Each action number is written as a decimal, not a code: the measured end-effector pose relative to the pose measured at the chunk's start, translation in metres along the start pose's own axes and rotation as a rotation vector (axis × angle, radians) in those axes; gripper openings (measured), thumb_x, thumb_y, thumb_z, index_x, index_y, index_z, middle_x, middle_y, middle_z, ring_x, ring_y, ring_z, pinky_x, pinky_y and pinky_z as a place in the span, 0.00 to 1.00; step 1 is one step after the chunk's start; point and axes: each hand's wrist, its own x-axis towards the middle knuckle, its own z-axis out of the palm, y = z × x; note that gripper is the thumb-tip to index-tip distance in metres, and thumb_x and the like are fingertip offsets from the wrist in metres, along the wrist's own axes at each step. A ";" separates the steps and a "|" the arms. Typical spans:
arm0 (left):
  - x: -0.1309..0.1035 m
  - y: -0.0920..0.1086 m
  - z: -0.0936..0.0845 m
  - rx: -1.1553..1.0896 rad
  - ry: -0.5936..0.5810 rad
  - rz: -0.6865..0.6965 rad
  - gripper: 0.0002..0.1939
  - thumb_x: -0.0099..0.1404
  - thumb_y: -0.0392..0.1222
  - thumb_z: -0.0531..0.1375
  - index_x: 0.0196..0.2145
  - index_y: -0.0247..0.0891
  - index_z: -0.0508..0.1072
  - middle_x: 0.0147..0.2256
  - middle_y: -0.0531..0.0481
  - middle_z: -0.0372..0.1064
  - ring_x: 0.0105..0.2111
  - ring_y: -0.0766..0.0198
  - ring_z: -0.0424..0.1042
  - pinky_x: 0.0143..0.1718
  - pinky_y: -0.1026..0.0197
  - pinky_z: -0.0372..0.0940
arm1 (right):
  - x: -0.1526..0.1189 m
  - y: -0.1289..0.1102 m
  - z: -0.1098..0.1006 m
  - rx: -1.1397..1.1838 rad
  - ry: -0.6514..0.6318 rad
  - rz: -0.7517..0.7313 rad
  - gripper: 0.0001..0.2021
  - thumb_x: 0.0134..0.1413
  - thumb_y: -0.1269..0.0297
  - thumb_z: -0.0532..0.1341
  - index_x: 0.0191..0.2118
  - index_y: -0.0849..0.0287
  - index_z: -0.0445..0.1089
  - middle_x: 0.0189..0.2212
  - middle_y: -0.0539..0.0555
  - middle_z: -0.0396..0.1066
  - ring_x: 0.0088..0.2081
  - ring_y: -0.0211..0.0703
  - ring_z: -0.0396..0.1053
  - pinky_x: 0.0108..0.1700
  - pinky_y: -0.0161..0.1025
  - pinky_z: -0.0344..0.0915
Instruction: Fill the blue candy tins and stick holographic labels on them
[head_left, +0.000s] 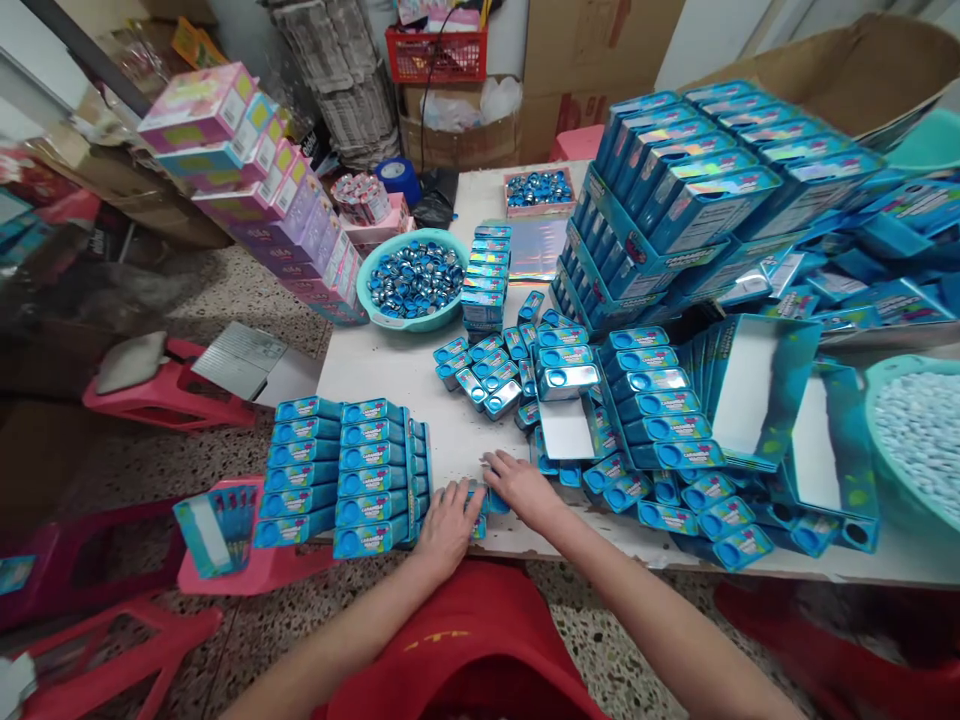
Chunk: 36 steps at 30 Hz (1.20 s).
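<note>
At the table's front edge my left hand [448, 527] lies with its fingers stretched forward, right beside a stack of small blue candy boxes [373, 482]. A few similar small blue boxes [478, 525] show partly between my hands. My right hand [519, 487] reaches in from the right, its fingers spread and lightly bent. Under its palm a blue box [496, 503] is partly visible; whether the fingers press on it is hidden. Just beyond my right hand stands an open display carton [568, 430] with a white inside and a few small boxes at its far end.
Loose small boxes [495, 375] lie mid-table. A turquoise basin [412, 322] holds round blue and silver pieces. Tall stacks of filled cartons [675, 200] stand back right. Flat display cartons [765, 390] and a basin of pale candies [919, 420] are at right. Pink stools [262, 560] stand left.
</note>
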 end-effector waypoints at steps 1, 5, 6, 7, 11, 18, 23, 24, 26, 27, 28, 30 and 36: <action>-0.003 -0.001 0.000 0.004 -0.003 -0.013 0.29 0.58 0.30 0.53 0.58 0.36 0.57 0.52 0.38 0.60 0.51 0.52 0.62 0.50 0.48 0.59 | 0.004 0.001 -0.001 0.001 -0.022 0.050 0.12 0.54 0.77 0.54 0.42 0.58 0.66 0.48 0.62 0.65 0.49 0.51 0.63 0.42 0.43 0.66; -0.015 -0.005 0.005 0.000 0.021 0.072 0.27 0.60 0.30 0.51 0.58 0.36 0.57 0.51 0.40 0.62 0.50 0.54 0.62 0.50 0.50 0.59 | 0.014 0.001 -0.005 -0.042 -0.070 0.275 0.15 0.50 0.79 0.56 0.44 0.61 0.63 0.40 0.62 0.66 0.41 0.49 0.67 0.35 0.38 0.65; -0.017 -0.006 0.006 0.003 0.038 0.116 0.26 0.61 0.30 0.51 0.58 0.37 0.57 0.51 0.41 0.63 0.50 0.55 0.62 0.50 0.51 0.58 | 0.016 0.000 -0.006 -0.045 -0.081 0.289 0.15 0.50 0.79 0.55 0.44 0.61 0.63 0.41 0.62 0.66 0.41 0.49 0.67 0.34 0.37 0.65; -0.017 -0.006 0.008 0.008 0.060 0.157 0.25 0.62 0.31 0.50 0.58 0.37 0.58 0.51 0.42 0.63 0.51 0.55 0.62 0.51 0.51 0.57 | 0.016 -0.001 -0.007 -0.039 -0.094 0.285 0.14 0.51 0.79 0.54 0.44 0.61 0.63 0.41 0.62 0.66 0.41 0.49 0.68 0.34 0.37 0.65; -0.007 -0.002 0.007 0.034 0.174 0.182 0.25 0.64 0.34 0.50 0.58 0.41 0.57 0.58 0.44 0.55 0.58 0.51 0.52 0.56 0.47 0.51 | 0.011 -0.004 -0.008 0.060 -0.134 0.201 0.17 0.54 0.78 0.51 0.49 0.59 0.62 0.44 0.59 0.65 0.42 0.45 0.68 0.37 0.36 0.64; 0.023 -0.003 -0.019 -0.018 0.044 0.190 0.51 0.50 0.48 0.65 0.64 0.47 0.40 0.64 0.36 0.36 0.63 0.39 0.37 0.57 0.36 0.41 | 0.003 0.007 0.014 0.356 -0.075 0.284 0.23 0.52 0.78 0.50 0.55 0.62 0.57 0.47 0.61 0.68 0.48 0.46 0.67 0.46 0.39 0.63; 0.027 -0.002 -0.030 -0.017 -0.047 0.155 0.54 0.47 0.45 0.67 0.64 0.49 0.39 0.62 0.35 0.44 0.59 0.39 0.49 0.54 0.39 0.49 | -0.027 0.000 0.021 0.516 0.256 0.315 0.28 0.52 0.77 0.48 0.61 0.63 0.50 0.52 0.62 0.65 0.51 0.44 0.65 0.49 0.41 0.64; 0.026 -0.002 -0.029 -0.028 -0.050 0.133 0.55 0.46 0.47 0.67 0.64 0.49 0.39 0.61 0.35 0.46 0.58 0.40 0.51 0.54 0.39 0.49 | -0.036 -0.001 0.019 0.519 0.373 0.279 0.25 0.54 0.75 0.48 0.59 0.60 0.54 0.50 0.60 0.67 0.50 0.43 0.66 0.49 0.41 0.64; 0.025 -0.002 -0.023 -0.058 -0.034 0.092 0.55 0.45 0.50 0.66 0.64 0.48 0.40 0.61 0.36 0.47 0.57 0.40 0.51 0.55 0.39 0.47 | -0.055 0.000 0.013 0.474 0.615 0.265 0.19 0.58 0.71 0.49 0.55 0.55 0.60 0.46 0.58 0.69 0.48 0.43 0.66 0.49 0.43 0.64; 0.025 -0.002 -0.019 -0.072 -0.020 0.080 0.55 0.45 0.51 0.66 0.64 0.48 0.40 0.61 0.36 0.47 0.58 0.40 0.50 0.55 0.39 0.45 | -0.063 0.003 0.010 0.423 0.730 0.306 0.18 0.58 0.70 0.49 0.53 0.54 0.61 0.44 0.58 0.69 0.48 0.45 0.66 0.50 0.45 0.64; 0.025 -0.001 -0.016 -0.084 -0.010 0.080 0.55 0.45 0.50 0.66 0.64 0.48 0.41 0.61 0.37 0.46 0.58 0.40 0.50 0.56 0.40 0.45 | -0.068 0.008 0.008 0.359 0.829 0.374 0.17 0.58 0.68 0.51 0.53 0.55 0.62 0.44 0.59 0.69 0.48 0.46 0.65 0.50 0.47 0.63; 0.027 -0.001 -0.013 -0.106 -0.002 0.091 0.53 0.45 0.49 0.65 0.64 0.48 0.43 0.60 0.37 0.47 0.56 0.41 0.52 0.55 0.41 0.46 | -0.074 0.021 0.005 0.235 0.945 0.526 0.19 0.58 0.64 0.53 0.55 0.58 0.59 0.47 0.63 0.65 0.51 0.51 0.62 0.51 0.52 0.61; 0.038 -0.003 -0.063 -0.275 0.132 -0.115 0.42 0.51 0.55 0.61 0.61 0.42 0.51 0.53 0.38 0.54 0.50 0.46 0.58 0.49 0.45 0.56 | -0.066 0.050 0.020 0.204 0.820 0.712 0.37 0.55 0.48 0.53 0.62 0.67 0.44 0.54 0.72 0.56 0.56 0.60 0.55 0.51 0.54 0.59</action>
